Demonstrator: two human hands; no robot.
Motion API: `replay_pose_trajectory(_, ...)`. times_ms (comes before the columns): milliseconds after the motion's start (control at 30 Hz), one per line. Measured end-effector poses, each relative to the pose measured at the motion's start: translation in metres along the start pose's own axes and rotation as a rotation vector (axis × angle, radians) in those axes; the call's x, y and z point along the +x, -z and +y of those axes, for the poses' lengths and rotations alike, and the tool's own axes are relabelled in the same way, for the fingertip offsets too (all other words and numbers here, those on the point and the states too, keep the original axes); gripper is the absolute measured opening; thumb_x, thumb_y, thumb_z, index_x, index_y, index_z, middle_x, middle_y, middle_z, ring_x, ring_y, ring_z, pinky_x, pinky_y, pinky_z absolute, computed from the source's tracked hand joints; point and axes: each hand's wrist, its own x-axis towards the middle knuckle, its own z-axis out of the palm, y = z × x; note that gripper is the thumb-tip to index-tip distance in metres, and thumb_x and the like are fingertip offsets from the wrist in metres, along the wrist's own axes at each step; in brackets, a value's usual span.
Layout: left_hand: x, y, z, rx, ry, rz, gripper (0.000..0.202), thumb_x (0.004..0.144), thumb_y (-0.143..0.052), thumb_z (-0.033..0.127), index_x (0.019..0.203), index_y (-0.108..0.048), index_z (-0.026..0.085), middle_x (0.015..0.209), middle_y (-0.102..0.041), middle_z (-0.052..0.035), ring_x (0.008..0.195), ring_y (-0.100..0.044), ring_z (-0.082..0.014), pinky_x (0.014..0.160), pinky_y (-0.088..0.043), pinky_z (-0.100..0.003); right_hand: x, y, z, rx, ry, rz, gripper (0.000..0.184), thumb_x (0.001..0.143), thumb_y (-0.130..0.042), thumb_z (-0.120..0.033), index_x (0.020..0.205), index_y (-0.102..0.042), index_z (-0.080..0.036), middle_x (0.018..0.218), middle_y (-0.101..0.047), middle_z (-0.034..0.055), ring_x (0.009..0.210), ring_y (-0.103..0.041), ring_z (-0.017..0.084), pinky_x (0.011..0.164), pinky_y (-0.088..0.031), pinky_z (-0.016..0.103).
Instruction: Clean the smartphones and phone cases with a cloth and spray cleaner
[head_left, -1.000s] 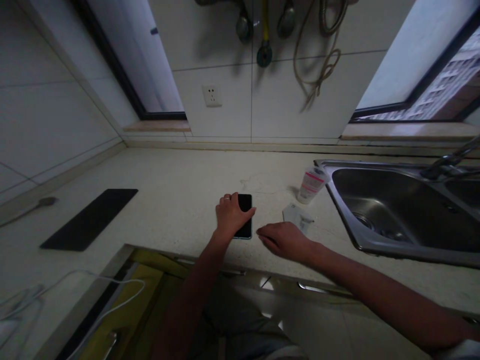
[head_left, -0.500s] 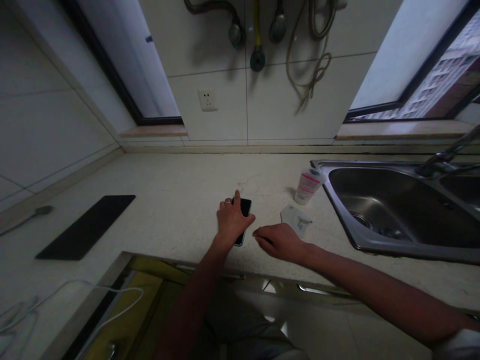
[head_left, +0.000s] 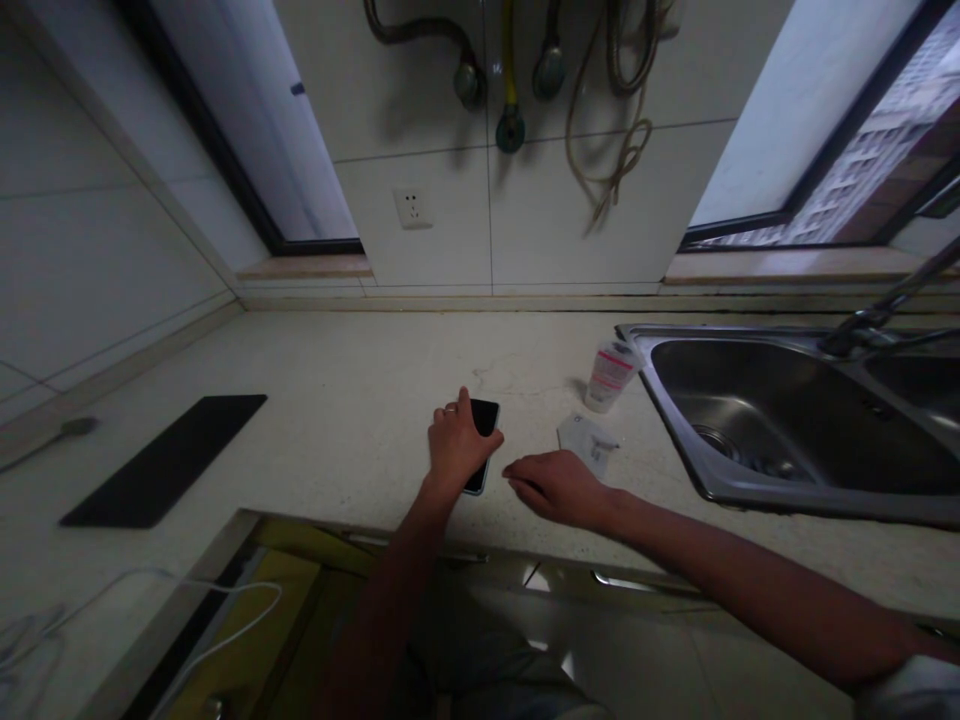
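A dark-screened smartphone (head_left: 486,417) lies flat on the pale countertop, its lower end toward me. My left hand (head_left: 455,445) rests over it, thumb at its right edge and fingers along its left side, gripping it; the palm hides much of the screen. Just to the right, my right hand (head_left: 556,484) is closed, its fingertips pinched together near the phone but apart from it. What those fingers hold, if anything, cannot be made out. Behind the right hand lies a small pale packet (head_left: 588,442). A clear plastic cup (head_left: 610,376) with pink print stands beyond the packet.
To the right is a steel sink (head_left: 697,470) with a faucet (head_left: 862,325). A black flat panel (head_left: 169,460) lies on the counter at left, above a white cable (head_left: 247,583). Hoses and a wall socket (head_left: 412,208) are on the tiled wall.
The view has shifted slightly. My left index finger has moved a little left, toward the phone's edge. The right hand stays closed in nearly the same place.
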Motion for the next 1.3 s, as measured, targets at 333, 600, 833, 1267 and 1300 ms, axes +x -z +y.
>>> replay_pose_trajectory(333,-0.005,0.006,-0.003,-0.014,-0.033,-0.039,0.094,0.079,-0.064,0.048,0.156,-0.027,0.009,0.131,-0.062,-0.0212,0.118,-0.054,-0.0379,0.095,-0.045,-0.045,0.0,-0.004,0.003,0.008,0.017,0.001,0.033,0.1,-0.04,-0.028,0.115,-0.069,-0.021,0.104,-0.077,0.0091,0.089,-0.071,0.022,0.074,-0.047,0.03)
replay_pose_trajectory(600,-0.007,0.007,-0.006,-0.077,-0.01,-0.078,0.092,0.076,-0.065,0.041,0.157,-0.028,0.016,0.136,-0.061,-0.0185,0.124,-0.052,-0.0384,0.097,-0.044,-0.046,0.0,-0.009,0.007,0.061,0.019,0.039,0.034,0.1,-0.041,-0.03,0.116,-0.07,-0.022,0.104,-0.077,0.0082,0.09,-0.071,0.021,0.075,-0.048,0.029)
replay_pose_trajectory(833,-0.009,0.008,-0.008,-0.084,-0.033,-0.068,0.095,0.077,-0.066,0.037,0.159,-0.025,0.013,0.13,-0.064,-0.0179,0.112,-0.057,-0.0364,0.096,-0.045,-0.044,0.002,-0.007,0.005,0.062,0.007,0.027,0.034,0.1,-0.041,-0.03,0.116,-0.069,-0.022,0.104,-0.077,0.0079,0.088,-0.071,0.021,0.075,-0.048,0.029)
replay_pose_trajectory(1267,-0.008,0.012,-0.007,-0.092,-0.001,-0.076,0.094,0.076,-0.067,0.04,0.156,-0.031,0.009,0.134,-0.062,-0.0169,0.117,-0.055,-0.0356,0.098,-0.043,-0.042,0.001,-0.009,0.006,0.047,0.003,0.026,0.031,0.101,-0.042,-0.03,0.114,-0.069,-0.02,0.1,-0.076,0.0086,0.085,-0.07,0.02,0.074,-0.046,0.028)
replay_pose_trajectory(1300,-0.009,0.013,-0.007,-0.098,-0.006,-0.078,0.093,0.075,-0.067,0.039,0.156,-0.031,0.01,0.134,-0.063,-0.016,0.116,-0.055,-0.0351,0.098,-0.043,-0.041,0.001,-0.01,0.006,0.05,0.006,0.031,0.031,0.1,-0.042,-0.03,0.114,-0.069,-0.02,0.1,-0.077,0.0086,0.084,-0.07,0.02,0.074,-0.046,0.028)
